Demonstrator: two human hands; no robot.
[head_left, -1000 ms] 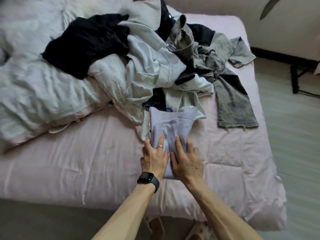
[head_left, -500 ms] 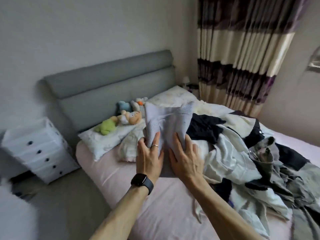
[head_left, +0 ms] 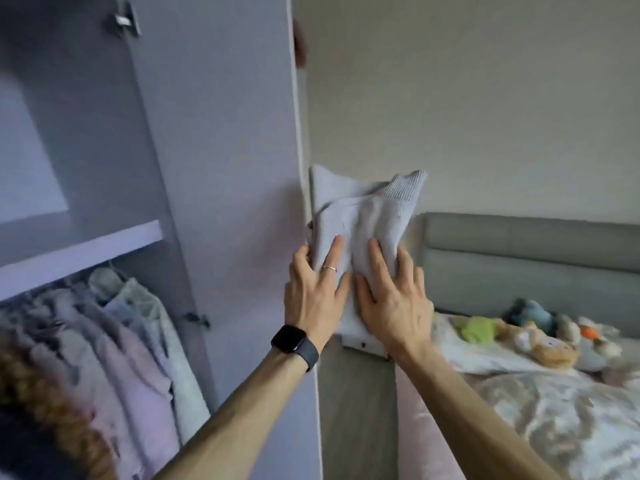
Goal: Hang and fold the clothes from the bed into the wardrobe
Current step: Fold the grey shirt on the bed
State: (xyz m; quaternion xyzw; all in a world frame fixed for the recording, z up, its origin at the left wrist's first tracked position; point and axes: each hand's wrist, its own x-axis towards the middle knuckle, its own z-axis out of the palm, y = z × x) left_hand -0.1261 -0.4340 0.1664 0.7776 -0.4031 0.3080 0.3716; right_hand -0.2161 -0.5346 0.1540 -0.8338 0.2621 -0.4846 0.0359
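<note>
I hold a folded pale lavender knit sweater (head_left: 367, 209) in the air at chest height with both hands. My left hand (head_left: 311, 296), with a ring and a black watch, grips its left edge, fingers on top. On the sweater's right side my right hand (head_left: 394, 299) grips it the same way. The sweater hangs just right of the open wardrobe door (head_left: 225, 168). Inside the wardrobe a shelf (head_left: 79, 254) sits above a row of hanging clothes (head_left: 131, 341). The bed (head_left: 536, 410) lies to the right; its pile of clothes is out of view.
A grey padded headboard (head_left: 519, 265) stands against the wall at right, with stuffed toys (head_left: 540, 341) on the pillow. A white nightstand (head_left: 360, 341) peeks out below the sweater, between door and bed. A brown fuzzy garment (head_left: 52, 410) fills the lower left corner.
I lifted the folded sweater off the bed and turned left with it, from the clothes pile past the headboard to the open wardrobe. Both hands kept their hold.
</note>
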